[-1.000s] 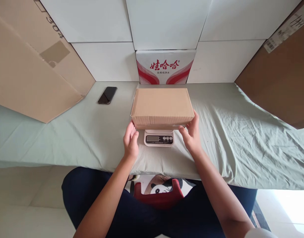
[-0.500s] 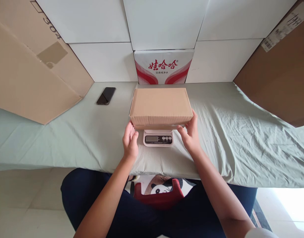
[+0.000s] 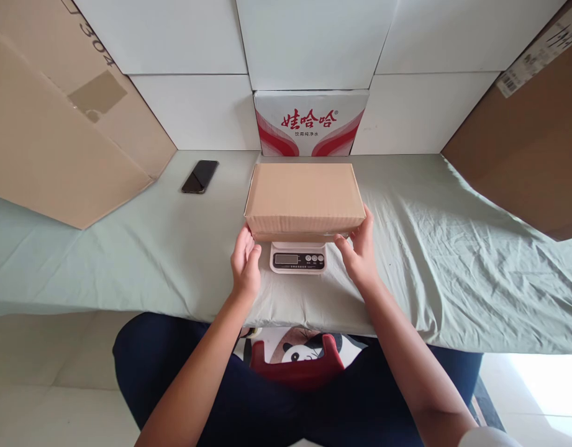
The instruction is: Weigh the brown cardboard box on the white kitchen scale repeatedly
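Note:
A closed brown cardboard box (image 3: 307,192) sits on or just above a small white digital scale (image 3: 298,259); the contact between them is hidden under the box. The scale's display and buttons show in front of the box. My left hand (image 3: 246,262) is at the box's near left corner, fingers curled against its side and underside. At the near right corner, my right hand (image 3: 359,251) grips the box, with the thumb on the front face and the fingers along the side.
A black phone (image 3: 200,177) lies on the green cloth (image 3: 164,248) to the left. White panels and a red-and-white printed carton (image 3: 311,124) line the back. Large cardboard sheets stand at left (image 3: 81,124) and right (image 3: 532,143). Below the table edge is a red stool (image 3: 297,372).
The view has shifted very slightly. Both hands keep the same place on the cardboard box, and the box has hardly moved relative to the scale.

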The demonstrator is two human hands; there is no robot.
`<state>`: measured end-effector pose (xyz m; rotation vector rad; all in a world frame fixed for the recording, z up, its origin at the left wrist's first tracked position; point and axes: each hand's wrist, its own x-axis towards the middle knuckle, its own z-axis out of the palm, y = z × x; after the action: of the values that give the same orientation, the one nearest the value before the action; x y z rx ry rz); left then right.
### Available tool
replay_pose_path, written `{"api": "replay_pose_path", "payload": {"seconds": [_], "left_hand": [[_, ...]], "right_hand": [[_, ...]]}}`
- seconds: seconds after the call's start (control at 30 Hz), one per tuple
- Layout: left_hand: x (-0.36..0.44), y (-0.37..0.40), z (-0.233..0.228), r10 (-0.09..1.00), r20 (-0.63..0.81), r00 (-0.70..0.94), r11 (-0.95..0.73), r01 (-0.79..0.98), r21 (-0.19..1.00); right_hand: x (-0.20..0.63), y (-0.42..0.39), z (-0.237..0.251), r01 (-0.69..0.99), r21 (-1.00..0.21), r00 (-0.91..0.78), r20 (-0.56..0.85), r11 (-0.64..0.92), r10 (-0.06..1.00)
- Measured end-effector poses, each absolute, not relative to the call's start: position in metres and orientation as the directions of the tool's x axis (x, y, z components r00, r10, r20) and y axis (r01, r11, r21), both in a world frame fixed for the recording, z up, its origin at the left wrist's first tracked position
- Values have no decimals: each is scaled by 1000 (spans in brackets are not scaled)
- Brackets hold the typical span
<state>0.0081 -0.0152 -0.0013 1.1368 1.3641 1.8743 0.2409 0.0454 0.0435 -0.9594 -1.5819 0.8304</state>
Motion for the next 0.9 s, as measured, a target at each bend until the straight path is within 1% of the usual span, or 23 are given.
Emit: {"api": "replay_pose_path", "payload": {"seconds": [0.33,0.9], "left_hand": [[9,-16,1,815,325,-479,-351,37,936],[10,-22,0,814,314,-488,-333,51,942]], "right_hand": [[241,45,45,174,-889,-117,409,424,905],[242,45,44,194,-886,-113,407,421,907]]}}
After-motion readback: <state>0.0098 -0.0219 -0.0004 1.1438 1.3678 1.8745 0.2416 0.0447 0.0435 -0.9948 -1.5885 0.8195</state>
